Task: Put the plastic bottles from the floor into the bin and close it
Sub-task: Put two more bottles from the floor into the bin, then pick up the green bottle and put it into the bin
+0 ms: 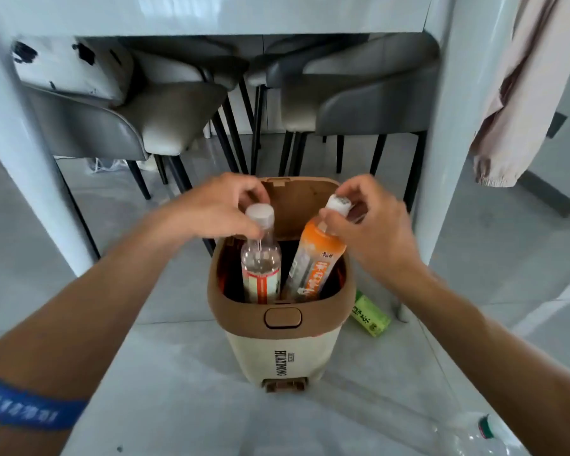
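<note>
A beige bin (278, 350) with a brown rim stands on the floor, its brown lid (297, 209) swung up at the back. My left hand (218, 209) grips the neck of a clear bottle (261, 268) with a red-and-white label, standing upright in the bin's left half. My right hand (369, 222) pinches the white cap of an orange-labelled bottle (313, 264), which leans in the right half. Both bottles stick out above the rim. A green-labelled bottle (371, 314) lies on the floor to the right of the bin. A clear bottle with a green cap (471, 434) lies at the bottom right.
A white table spans the top, with its legs (23, 166) left and right of the bin. Grey chairs (359, 103) with black legs are tucked under it behind the bin. A pale garment (520, 93) hangs at the right. The floor is grey tile.
</note>
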